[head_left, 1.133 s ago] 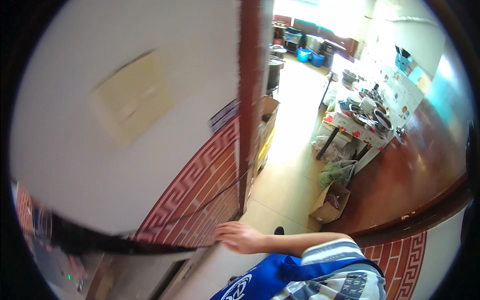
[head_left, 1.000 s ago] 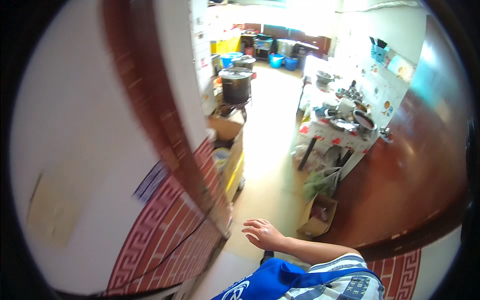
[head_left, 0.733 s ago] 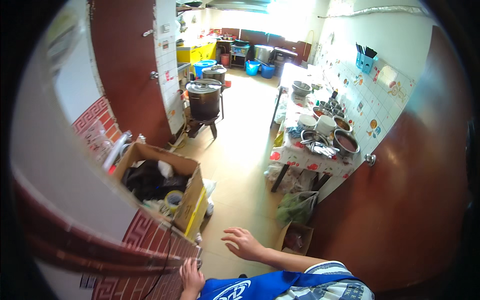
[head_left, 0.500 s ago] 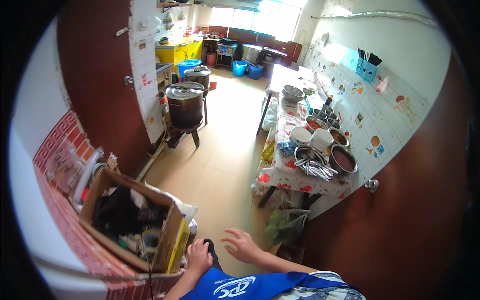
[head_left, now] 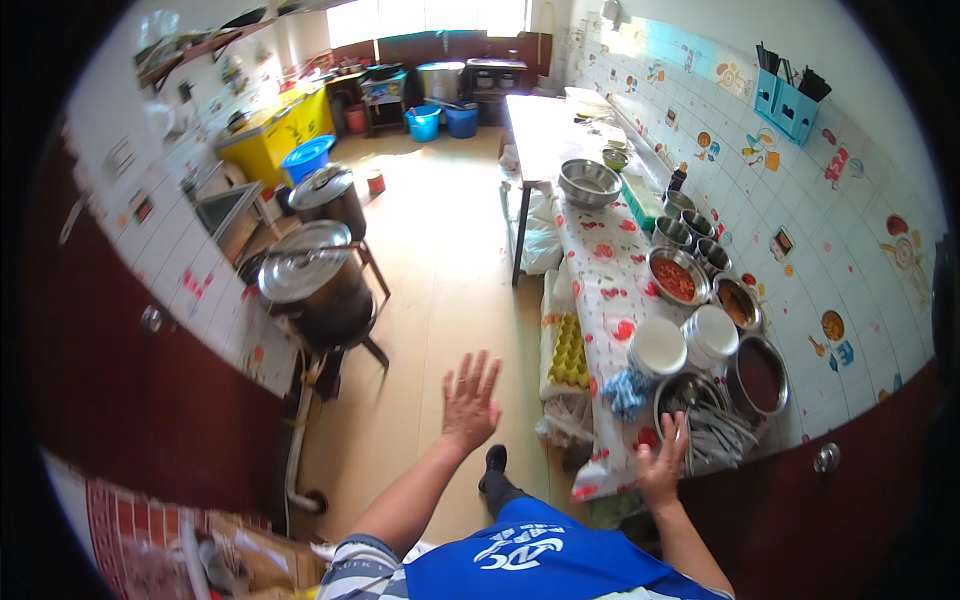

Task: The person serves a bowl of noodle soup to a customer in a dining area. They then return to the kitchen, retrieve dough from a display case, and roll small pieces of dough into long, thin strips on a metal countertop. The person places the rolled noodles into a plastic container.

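A long table (head_left: pixel 592 275), covered with a white cloth printed with red fruit, is set against a white tiled wall (head_left: pixel 770 215) dotted with coloured pictures. A pale tan tiled floor (head_left: pixel 440 270) is lit brightly by the window (head_left: pixel 430 17) at the far end.

Two large, dark, lidded metal pots (head_left: pixel 322 312) are stood on the left. Two blue plastic buckets (head_left: pixel 461 122) are seen far back. On the table, four small steel containers (head_left: pixel 671 234), three steel basins of food (head_left: pixel 758 372) and two stacks of white bowls (head_left: pixel 657 345) can be counted. Near the table's close end, one round steel basin (head_left: pixel 672 387) is filled with metal utensils (head_left: pixel 722 437), beside a crumpled blue cloth (head_left: pixel 627 393).

The left hand (head_left: pixel 470 408) is extended over the floor, palm down, its fingers spread and nothing held. The right hand (head_left: pixel 663 468) is raised beside the utensil basin, fingers loosely parted and nothing visibly grasped; whether the rim is touched cannot be told.
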A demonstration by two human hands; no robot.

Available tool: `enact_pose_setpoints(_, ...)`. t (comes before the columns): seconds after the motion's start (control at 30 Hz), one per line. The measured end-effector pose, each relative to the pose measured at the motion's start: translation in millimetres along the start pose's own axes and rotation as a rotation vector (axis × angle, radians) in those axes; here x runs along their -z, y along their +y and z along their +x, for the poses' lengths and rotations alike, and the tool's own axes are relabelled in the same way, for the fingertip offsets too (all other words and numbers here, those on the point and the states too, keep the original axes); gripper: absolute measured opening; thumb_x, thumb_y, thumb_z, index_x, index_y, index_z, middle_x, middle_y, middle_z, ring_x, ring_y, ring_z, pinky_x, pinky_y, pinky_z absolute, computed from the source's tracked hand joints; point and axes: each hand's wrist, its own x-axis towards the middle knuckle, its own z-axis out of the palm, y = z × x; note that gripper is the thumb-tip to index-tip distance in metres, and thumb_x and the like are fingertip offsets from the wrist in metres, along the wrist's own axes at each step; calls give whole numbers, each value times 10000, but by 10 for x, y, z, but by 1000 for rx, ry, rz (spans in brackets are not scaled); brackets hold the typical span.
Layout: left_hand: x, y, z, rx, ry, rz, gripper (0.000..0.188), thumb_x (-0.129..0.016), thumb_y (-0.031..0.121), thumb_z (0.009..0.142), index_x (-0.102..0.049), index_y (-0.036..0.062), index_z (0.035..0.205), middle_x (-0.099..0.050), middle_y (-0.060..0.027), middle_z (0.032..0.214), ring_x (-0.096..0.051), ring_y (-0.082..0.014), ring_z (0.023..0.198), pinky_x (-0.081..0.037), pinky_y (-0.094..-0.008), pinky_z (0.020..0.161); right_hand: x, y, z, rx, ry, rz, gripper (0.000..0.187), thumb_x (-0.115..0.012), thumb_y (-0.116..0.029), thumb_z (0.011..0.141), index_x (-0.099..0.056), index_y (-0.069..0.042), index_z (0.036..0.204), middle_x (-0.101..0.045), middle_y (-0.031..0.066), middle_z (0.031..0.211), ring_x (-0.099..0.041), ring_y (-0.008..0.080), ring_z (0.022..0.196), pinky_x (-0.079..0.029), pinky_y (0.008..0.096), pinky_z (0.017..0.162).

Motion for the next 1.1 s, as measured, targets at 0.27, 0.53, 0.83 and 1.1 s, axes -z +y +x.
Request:
enact_pose_setpoints(0.27,-478,-2268,594,528,-425,176,864,-618,206,712,-217,146,1475,-126,-107,1553,-85,-334,1426,-130,-586,1090,-2263,-1332,3266,384,-69,245,754,-589,-246,829,-234,-103,1478,-91,237,1534,-50,402,1427,-55,546,1120)
enact_pose_setpoints(0.53,-569,-4207,2163,768,13,422,895,-604,100,693,-187,79,1485,-129,-162,1550,-116,-375,1427,-190,-571,1082,-4027,-1476,5873,383,-19,87,650,-527,-318,873,-317,-110,1452,-73,237,1538,-71,415,1421,-52,557,1114)
enact_pose_setpoints(0.83,-703,-6098,8155,69,431,279,772,-594,210,793,-239,91,1468,-173,-193,1527,-155,-397,1409,-171,-586,1085,-4259,-359,8928,-69,473,-346,586,-433,-287,937,-269,-109,1470,-108,198,1541,-94,409,1416,-120,567,1109)
enact_pose_setpoints(1.1,-2983,-6140,10390,-113,-133,87,803,-658,239,711,-327,101,1429,-182,-182,1525,-134,-367,1419,-160,-615,1074,-7187,104,10951,-172,54,-203,687,-572,-323,824,-342,-170,1453,-64,165,1545,-37,387,1424,-51,614,1083)
